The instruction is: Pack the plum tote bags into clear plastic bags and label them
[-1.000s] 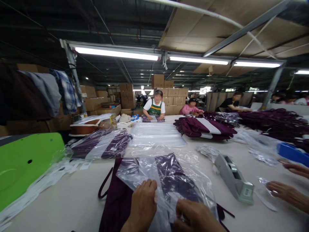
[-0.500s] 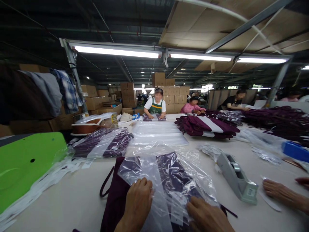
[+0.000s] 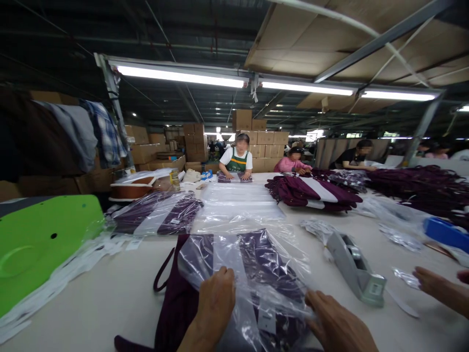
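Note:
A folded dark purple garment (image 3: 172,293) with a pale grey band across it lies on the table in front of me, partly covered by a clear plastic bag (image 3: 256,264). Curled fingers of my left hand (image 3: 216,305) grip the plastic over the middle of the garment. At the right side, my right hand (image 3: 335,318) pinches the bag's edge, and the film stretches taut between both hands. A white tag (image 3: 266,320) shows through the plastic. One dark strap (image 3: 163,274) loops out at the garment's left.
Right of the bag stands a grey tape dispenser (image 3: 357,271); another person's hand (image 3: 436,288) is beyond it. Bagged garments (image 3: 146,212), flat clear bags (image 3: 242,200) and a purple pile (image 3: 311,193) lie farther back. A green board (image 3: 47,244) occupies the left. Co-workers sit opposite.
My right hand has shifted rightward, drawing the plastic edge with it. My left hand has moved slightly up and right. The other person's hand at the right has lifted and moved right.

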Demonstrator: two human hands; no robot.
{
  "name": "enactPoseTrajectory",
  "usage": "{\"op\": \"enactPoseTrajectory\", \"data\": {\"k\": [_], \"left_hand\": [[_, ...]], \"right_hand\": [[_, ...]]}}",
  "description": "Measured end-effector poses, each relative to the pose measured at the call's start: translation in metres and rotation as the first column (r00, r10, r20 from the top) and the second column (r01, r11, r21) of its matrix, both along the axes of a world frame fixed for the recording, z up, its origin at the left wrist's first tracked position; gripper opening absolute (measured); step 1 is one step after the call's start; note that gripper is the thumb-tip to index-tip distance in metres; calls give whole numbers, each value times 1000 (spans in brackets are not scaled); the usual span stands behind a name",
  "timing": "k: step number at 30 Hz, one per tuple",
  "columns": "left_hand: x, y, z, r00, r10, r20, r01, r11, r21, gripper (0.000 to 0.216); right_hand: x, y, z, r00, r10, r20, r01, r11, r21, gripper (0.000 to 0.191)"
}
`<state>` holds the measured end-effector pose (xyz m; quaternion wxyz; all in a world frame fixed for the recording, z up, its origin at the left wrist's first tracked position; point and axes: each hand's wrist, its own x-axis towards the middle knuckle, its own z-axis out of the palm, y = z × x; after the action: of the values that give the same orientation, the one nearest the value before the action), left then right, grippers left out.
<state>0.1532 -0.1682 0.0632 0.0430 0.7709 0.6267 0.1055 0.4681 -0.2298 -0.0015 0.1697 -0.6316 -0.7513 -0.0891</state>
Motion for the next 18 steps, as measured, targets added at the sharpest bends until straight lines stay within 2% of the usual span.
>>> {"op": "enactPoseTrajectory", "data": {"k": [5, 10, 14, 18], "left_hand": [[-14, -2, 0, 998, 57, -27, -56, 998, 24, 25], [-43, 2, -11, 990, 136, -31, -134, 989, 63, 27], [-54, 8, -8, 977, 213, 4, -213, 975, 65, 28], [-63, 15, 1, 955, 277, 109, -284, 957, 52, 27]], "right_hand": [[24, -5, 6, 991, -131, 0, 130, 988, -86, 14], [46, -17, 36, 965, -258, -44, 252, 961, -115, 27], [36, -28, 49, 968, -232, -99, 224, 971, -85, 29], [27, -33, 44, 977, -135, -168, 137, 991, -1, 25]]}}
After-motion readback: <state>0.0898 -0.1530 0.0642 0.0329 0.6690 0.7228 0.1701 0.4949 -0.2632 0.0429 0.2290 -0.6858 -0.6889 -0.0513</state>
